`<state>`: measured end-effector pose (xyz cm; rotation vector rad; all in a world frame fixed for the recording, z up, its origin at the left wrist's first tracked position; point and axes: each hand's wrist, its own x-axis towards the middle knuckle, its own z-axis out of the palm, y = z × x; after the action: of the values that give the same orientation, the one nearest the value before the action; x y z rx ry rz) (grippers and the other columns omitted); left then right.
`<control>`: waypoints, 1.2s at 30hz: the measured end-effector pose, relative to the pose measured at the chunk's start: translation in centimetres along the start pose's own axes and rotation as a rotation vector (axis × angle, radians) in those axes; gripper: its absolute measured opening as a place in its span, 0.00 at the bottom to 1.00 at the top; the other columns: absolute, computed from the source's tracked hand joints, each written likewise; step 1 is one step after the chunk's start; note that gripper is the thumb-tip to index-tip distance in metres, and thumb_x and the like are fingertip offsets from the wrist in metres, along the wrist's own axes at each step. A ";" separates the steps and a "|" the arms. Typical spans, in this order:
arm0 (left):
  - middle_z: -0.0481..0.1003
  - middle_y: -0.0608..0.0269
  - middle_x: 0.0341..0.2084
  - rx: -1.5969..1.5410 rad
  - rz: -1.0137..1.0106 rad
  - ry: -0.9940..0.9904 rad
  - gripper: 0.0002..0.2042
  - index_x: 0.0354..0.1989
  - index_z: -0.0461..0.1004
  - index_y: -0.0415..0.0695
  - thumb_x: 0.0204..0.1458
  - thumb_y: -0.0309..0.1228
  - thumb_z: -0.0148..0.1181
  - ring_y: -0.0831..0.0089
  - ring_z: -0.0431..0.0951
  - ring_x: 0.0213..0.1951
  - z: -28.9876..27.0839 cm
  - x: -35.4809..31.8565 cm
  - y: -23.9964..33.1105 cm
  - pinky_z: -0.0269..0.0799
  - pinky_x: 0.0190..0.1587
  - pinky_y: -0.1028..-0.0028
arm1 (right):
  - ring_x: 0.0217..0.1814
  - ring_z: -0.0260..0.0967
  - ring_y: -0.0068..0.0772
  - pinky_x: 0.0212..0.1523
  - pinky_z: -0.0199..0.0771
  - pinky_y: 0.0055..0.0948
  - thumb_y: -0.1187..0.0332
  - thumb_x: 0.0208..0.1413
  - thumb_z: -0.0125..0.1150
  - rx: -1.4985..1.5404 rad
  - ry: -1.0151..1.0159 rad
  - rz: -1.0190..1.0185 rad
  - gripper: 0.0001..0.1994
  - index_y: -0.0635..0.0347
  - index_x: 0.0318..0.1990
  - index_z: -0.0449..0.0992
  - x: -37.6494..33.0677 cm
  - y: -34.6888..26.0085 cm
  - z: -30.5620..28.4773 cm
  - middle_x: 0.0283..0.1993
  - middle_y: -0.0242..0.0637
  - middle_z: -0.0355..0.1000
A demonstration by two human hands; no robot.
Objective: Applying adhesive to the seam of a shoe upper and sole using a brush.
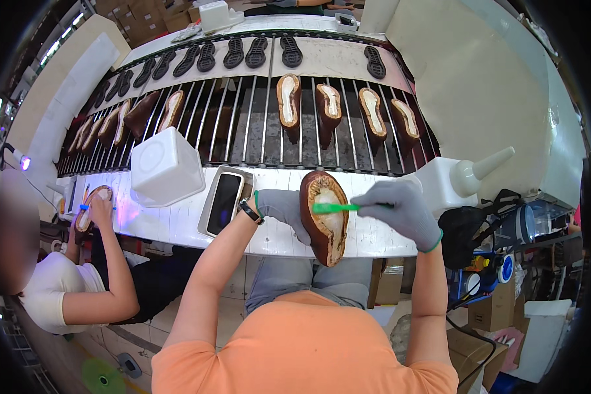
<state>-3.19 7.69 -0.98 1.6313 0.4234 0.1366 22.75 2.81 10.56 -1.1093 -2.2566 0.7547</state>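
Observation:
My left hand [284, 209], in a grey glove, grips the side of a brown shoe upper [314, 238]. The upper's underside faces me, with a pale wet-looking patch in its middle and a tan folded rim. In my gloved right hand [400, 209] is a green-handled brush [338, 207]. Its head touches the pale patch near the upper's centre, pointing left. My fingers hide part of the brush handle. Right of that hand stands a white plastic bottle [448, 182] with a long spout.
Beyond the white bench [256, 244] runs a roller rack with several brown uppers [289, 105], undersides up. Black soles [235, 52] line the belt behind. A white container [167, 167] and a phone [226, 203] in a tray lie left. At far left a co-worker [79, 289] handles another upper.

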 end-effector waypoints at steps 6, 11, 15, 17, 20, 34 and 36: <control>0.75 0.62 0.50 0.097 0.021 0.012 0.32 0.54 0.72 0.41 0.38 0.34 0.77 0.73 0.72 0.51 -0.1 0.5 -0.1 0.67 0.58 0.74 | 0.29 0.70 0.25 0.31 0.67 0.24 0.77 0.46 0.66 0.189 0.327 0.102 0.09 0.64 0.38 0.82 -1.5 0.7 1.4 0.27 0.38 0.75; 0.71 0.62 0.55 0.160 -0.070 0.246 0.38 0.58 0.68 0.43 0.34 0.35 0.79 0.70 0.70 0.55 0.5 -1.8 -2.5 0.62 0.62 0.70 | 0.29 0.69 0.22 0.33 0.67 0.23 0.73 0.47 0.68 0.250 0.111 0.097 0.10 0.64 0.39 0.81 -2.6 2.6 2.6 0.28 0.35 0.76; 0.71 0.58 0.54 -0.269 -0.069 0.424 0.34 0.59 0.65 0.39 0.41 0.31 0.73 0.69 0.70 0.55 3.1 -2.1 -5.0 0.68 0.57 0.70 | 0.30 0.71 0.29 0.34 0.69 0.26 0.70 0.47 0.67 0.266 0.321 0.477 0.12 0.60 0.40 0.81 -7.7 7.3 2.7 0.30 0.37 0.76; 0.72 0.58 0.51 -0.410 0.025 0.676 0.27 0.56 0.66 0.37 0.49 0.35 0.66 0.70 0.70 0.54 3.4 -2.0 -9.0 0.66 0.56 0.70 | 0.33 0.74 0.38 0.36 0.72 0.32 0.68 0.47 0.65 -0.046 0.604 0.650 0.12 0.57 0.41 0.81 -11.0 11.3 3.3 0.33 0.41 0.77; 0.72 0.61 0.51 -0.652 0.191 0.875 0.25 0.55 0.67 0.37 0.54 0.41 0.60 0.71 0.69 0.54 4.7 -1.1 -9.6 0.63 0.58 0.70 | 0.37 0.74 0.42 0.39 0.72 0.37 0.67 0.48 0.63 -0.457 0.623 0.762 0.12 0.55 0.42 0.80 -13.0 13.7 4.0 0.35 0.42 0.77; 0.71 0.63 0.21 -1.089 0.323 1.085 0.14 0.46 0.69 0.42 0.61 0.39 0.52 0.74 0.71 0.18 8.9 -1.0 -8.6 0.66 0.16 0.76 | 0.34 0.74 0.53 0.35 0.73 0.48 0.68 0.51 0.54 -0.762 0.384 0.876 0.06 0.58 0.29 0.77 -11.6 17.0 5.8 0.31 0.47 0.74; 0.72 0.60 0.21 -1.415 0.240 0.981 0.18 0.47 0.68 0.41 0.61 0.44 0.48 0.70 0.71 0.17 8.6 -2.1 -4.5 0.66 0.16 0.74 | 0.33 0.75 0.51 0.36 0.73 0.46 0.70 0.48 0.58 -0.642 0.448 0.789 0.08 0.61 0.34 0.79 -12.5 16.9 5.4 0.33 0.49 0.76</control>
<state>-3.10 -0.90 -6.00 0.1012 0.6310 1.1554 34.98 -0.16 -7.07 -2.2660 -1.6617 -0.0240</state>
